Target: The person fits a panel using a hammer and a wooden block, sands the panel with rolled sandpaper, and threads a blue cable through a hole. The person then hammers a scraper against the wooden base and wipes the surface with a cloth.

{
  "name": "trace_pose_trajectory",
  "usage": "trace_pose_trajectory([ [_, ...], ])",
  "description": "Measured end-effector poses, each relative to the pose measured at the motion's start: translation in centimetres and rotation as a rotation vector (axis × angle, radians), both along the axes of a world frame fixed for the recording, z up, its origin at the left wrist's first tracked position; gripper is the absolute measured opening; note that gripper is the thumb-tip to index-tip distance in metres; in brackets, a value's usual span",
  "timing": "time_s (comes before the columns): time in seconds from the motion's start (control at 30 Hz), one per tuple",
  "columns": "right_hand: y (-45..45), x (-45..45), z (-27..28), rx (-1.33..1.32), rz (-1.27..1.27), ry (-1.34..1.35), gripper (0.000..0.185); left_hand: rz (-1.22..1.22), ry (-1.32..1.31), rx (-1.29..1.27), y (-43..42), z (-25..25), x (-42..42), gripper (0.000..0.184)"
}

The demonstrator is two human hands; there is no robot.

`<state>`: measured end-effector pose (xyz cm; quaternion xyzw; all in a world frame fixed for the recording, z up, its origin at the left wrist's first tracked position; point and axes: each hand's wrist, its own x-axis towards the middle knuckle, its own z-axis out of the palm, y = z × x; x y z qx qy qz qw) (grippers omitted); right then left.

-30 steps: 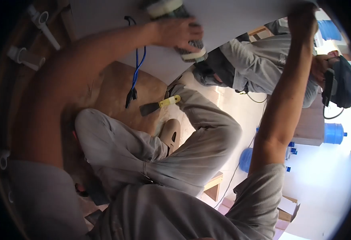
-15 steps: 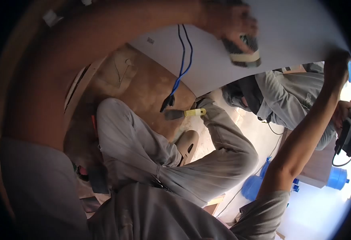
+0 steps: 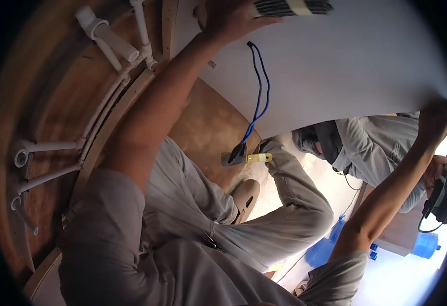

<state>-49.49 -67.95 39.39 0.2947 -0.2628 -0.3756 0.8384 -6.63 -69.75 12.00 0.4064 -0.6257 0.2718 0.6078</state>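
At top center, the left hand [image 3: 228, 18] gripped a dark, pale-banded block [image 3: 295, 6] over the pale panel [image 3: 330, 66]; at right, the right hand [image 3: 435, 122] met its edge, fingers unclear. Blue cable [image 3: 254, 122] and yellow-handled scraper [image 3: 259, 158] lay mid-frame, another person [image 3: 376, 148] beyond, right.

We see a smooth, matt pale panel [image 3: 335, 66], white pipes [image 3: 116, 43], probably plastic, and grey cloth trousers [image 3: 284, 219].
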Motion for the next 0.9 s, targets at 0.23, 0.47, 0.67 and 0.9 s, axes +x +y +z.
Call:
trace_pose_trajectory([
  [0.23, -5.1, -9.8, 1.0, -0.095, 0.020, 0.084, 0.019, 0.028, 0.351, 0.163, 0.7, -6.2, 0.4, 0.084],
  [0.47, -8.1, -12.6, 1.4, -0.323, -0.023, 0.396, 0.023, 0.043, 0.654, 0.386, 0.0, -16.5, -0.4, 0.105],
  [0.67, -4.1, -6.8, 0.6, -0.273, -0.044, 0.076, 0.021, -0.092, 0.965, 0.481, 1.2, -16.8, -5.2, 0.111],
  [0.9, -0.8, -1.2, -0.6, -0.057, -0.021, -0.148, 0.026, -0.139, 0.999, 0.504, 2.1, -17.2, -6.9, 0.107],
])
